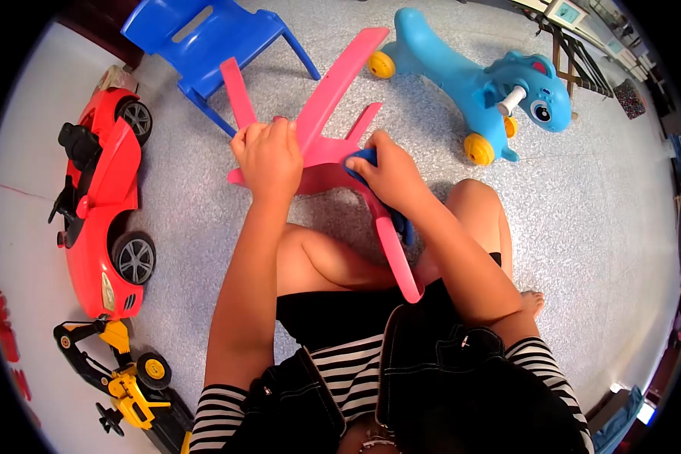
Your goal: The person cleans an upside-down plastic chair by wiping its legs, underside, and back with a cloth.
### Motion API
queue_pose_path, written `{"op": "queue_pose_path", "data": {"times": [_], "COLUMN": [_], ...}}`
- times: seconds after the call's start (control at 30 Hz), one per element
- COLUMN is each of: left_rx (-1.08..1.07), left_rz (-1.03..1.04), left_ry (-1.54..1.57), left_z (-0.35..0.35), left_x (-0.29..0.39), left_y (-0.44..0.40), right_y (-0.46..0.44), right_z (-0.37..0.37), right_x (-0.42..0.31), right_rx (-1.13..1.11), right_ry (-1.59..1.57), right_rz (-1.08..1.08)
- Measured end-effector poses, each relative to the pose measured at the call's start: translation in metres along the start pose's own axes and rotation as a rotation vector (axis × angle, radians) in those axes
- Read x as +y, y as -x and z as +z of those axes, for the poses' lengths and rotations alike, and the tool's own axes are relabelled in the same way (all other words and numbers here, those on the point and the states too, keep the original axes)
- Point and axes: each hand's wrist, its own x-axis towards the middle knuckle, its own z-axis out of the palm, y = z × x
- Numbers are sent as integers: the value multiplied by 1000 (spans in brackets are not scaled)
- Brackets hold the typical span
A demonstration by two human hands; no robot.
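Note:
A pink plastic chair (333, 87) lies tipped over above the person's crossed legs, its legs pointing up and away. My left hand (271, 157) grips its edge near the base of one chair leg, fingers wrapped over the plastic. On the other side, my right hand (393, 172) is closed on a dark blue cloth (362, 160) and presses it against the pink frame. Part of the cloth hangs down beside the curved pink strip that reaches toward my lap. The fingertips of my right hand are partly hidden.
A blue chair (212, 45) stands at the upper left. Along the left are a red toy car (102, 212) and a yellow toy digger (132, 397). A light blue ride-on toy (461, 83) with yellow wheels is at the upper right, on the grey speckled floor (583, 227).

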Motion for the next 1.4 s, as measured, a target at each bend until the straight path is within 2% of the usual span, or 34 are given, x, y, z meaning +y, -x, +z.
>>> {"op": "queue_pose_path", "data": {"times": [0.13,0.2,0.33,0.57,0.7,0.77,0.9,1.03,1.1,1.2,1.4], "left_rx": [27,35,38,25,55,53,65,53,39,35,100], "left_rz": [9,6,20,9,-6,-2,4,5,7,18,12], "left_ry": [11,16,24,23,30,29,35,22,10,21,40], "left_z": [3,4,2,0,1,1,2,1,-1,-2,4], "left_x": [0,-1,1,2,3,3,4,4,4,3,2], "left_y": [1,0,1,0,1,2,1,1,0,0,5], "right_y": [33,43,26,-41,-17,13,38,8,-15,-38,6], "right_z": [-14,-20,-12,9,2,-10,-18,-7,4,8,0], "right_x": [24,31,30,2,17,27,37,22,11,2,21], "right_rx": [-112,-214,-113,-28,-15,-137,-182,-145,-19,-32,-12], "right_ry": [-4,-22,-44,-6,-34,-88,-61,-18,39,-27,-46], "right_rz": [-26,68,-30,-10,-52,23,61,31,-58,7,-11]}}
